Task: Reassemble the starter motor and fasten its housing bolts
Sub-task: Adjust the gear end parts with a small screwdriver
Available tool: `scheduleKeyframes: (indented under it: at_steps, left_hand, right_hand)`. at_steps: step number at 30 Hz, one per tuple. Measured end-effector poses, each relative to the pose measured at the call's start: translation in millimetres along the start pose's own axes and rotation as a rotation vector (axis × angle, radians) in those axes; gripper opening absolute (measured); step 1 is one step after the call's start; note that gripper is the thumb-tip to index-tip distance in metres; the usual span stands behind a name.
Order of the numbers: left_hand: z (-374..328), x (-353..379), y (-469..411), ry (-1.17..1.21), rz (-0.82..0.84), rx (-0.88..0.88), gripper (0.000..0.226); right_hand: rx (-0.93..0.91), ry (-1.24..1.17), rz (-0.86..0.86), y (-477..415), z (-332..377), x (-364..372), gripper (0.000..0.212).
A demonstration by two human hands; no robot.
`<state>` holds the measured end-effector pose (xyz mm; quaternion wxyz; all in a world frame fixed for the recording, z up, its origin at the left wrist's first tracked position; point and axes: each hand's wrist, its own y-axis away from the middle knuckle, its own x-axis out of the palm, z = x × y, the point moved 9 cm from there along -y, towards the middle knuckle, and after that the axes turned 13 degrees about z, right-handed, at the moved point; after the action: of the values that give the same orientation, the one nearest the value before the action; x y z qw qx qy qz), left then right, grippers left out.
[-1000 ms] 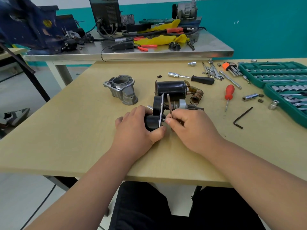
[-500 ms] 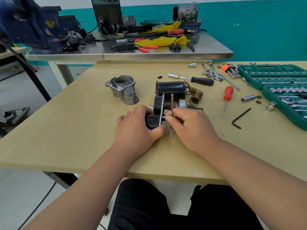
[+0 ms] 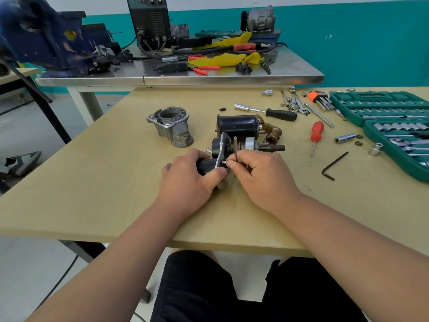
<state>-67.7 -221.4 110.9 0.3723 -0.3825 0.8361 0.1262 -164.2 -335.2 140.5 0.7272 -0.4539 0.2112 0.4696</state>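
Left hand grips the black cylindrical end of the starter motor subassembly, with fingers curled over it and thumb pressed against the edge of its grey metal plate. Right hand meets it from the opposite side. Its fingertips pinch a small pin projecting from the plate, and a long bolt stands upright out of the same grip.

The subassembly sits between the two hands, over the wooden table. Just behind it lie the black motor body and the armature shaft. The aluminium nose housing stands apart to the left. Hex key and red screwdriver lie to the right — neither touched.
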Motion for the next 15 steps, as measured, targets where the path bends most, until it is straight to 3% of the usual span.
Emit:
scheduleKeyframes:
  at_steps: [10, 12, 15]
  left_hand:
    - [2, 0, -3, 0.025, 0.010, 0.021, 0.042]
    - [1, 1, -3, -0.010, -0.001, 0.036, 0.042]
    - [-3, 2, -2, -0.125, -0.029, 0.071, 0.042]
  right_hand:
    - [-0.278, 0.352, -0.035, -4, 29, -4, 0.016]
    - [-0.189, 0.304, 0.034, -8, 23, -3, 0.020]
    - [0.096, 0.112, 0.171, -12, 0, 5, 0.030]
